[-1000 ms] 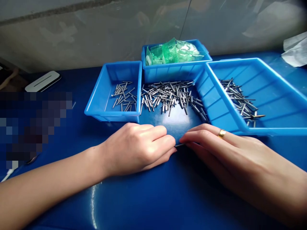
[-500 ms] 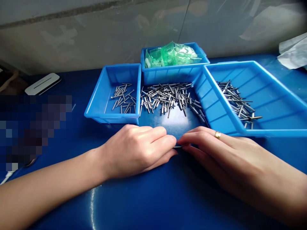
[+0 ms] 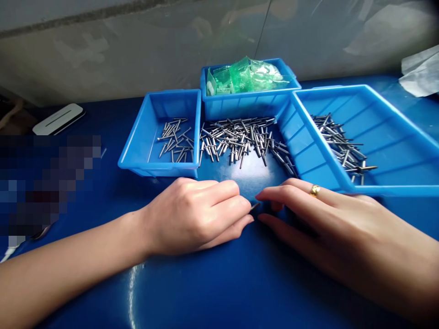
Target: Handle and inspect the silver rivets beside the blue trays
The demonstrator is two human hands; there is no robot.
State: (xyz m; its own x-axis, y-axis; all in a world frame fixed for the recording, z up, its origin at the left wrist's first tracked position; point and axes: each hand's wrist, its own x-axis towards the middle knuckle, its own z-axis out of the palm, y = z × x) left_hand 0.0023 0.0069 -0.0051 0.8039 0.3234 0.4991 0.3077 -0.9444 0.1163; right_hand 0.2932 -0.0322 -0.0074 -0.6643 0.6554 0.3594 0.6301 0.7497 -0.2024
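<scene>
Blue worktop (image 3: 192, 292) extends around two hands, and its far edge meets the wall. Between the left bin (image 3: 159, 170) and the right bin (image 3: 394, 188), the surface offers a passage up to one pile of rivets (image 3: 236, 139), which lies before the far bin (image 3: 247, 104). Bins are three; the rivets are too many for counting. One thin metal piece (image 3: 254, 206) sticks out from the left hand (image 3: 195, 214), whose fingers are closed on it. The right hand (image 3: 329, 219), with one ring (image 3: 314, 189), has its index finger and thumb apart, with a narrow opening just beside the piece's end. Half a second ago these two tips were together at the piece; the left hand remains in nearly the same place.
</scene>
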